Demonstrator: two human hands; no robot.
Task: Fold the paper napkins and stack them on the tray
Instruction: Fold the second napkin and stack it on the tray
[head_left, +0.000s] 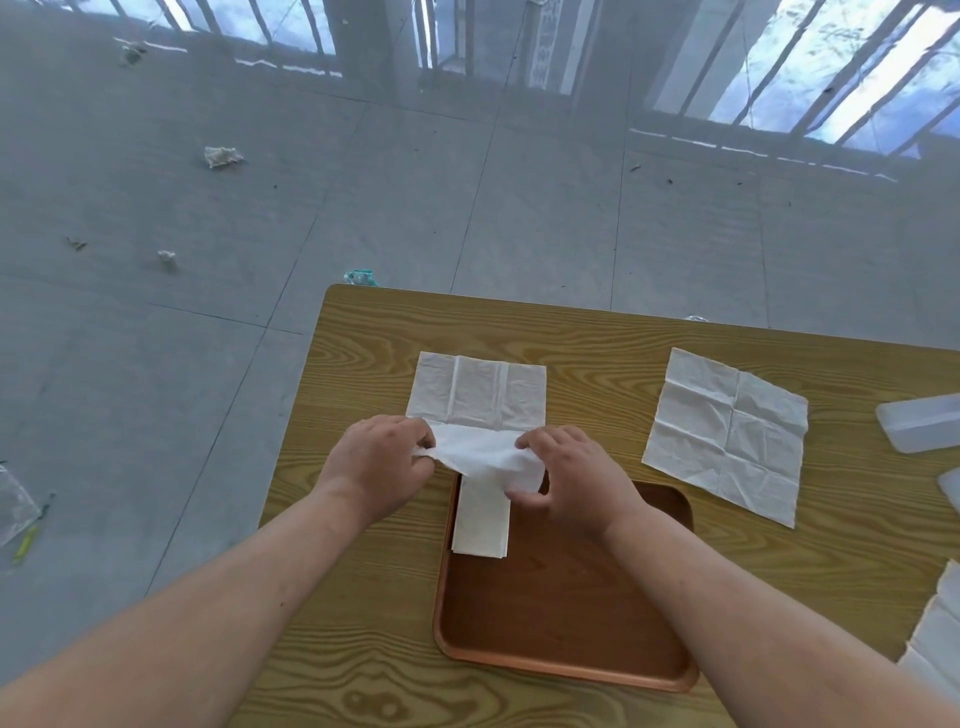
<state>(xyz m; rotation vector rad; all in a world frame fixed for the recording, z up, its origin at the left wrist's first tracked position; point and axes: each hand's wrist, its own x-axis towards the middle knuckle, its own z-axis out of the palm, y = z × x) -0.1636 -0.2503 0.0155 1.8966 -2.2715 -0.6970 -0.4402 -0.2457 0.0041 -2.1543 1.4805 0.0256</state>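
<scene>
Pinching a half-folded napkin (483, 453), both hands (378, 462) (569, 483) above wood-grain table (363, 358), litter-strewn grey tile floor (441, 208) beyond

Left grip (376, 462), right grip (566, 478): fingertip pinches

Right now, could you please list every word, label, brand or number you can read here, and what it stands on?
No text can be read.
The held napkin, the unfolded napkin, the tray and the table show no print.
The teal wrapper on the floor is too small to tell.
</scene>
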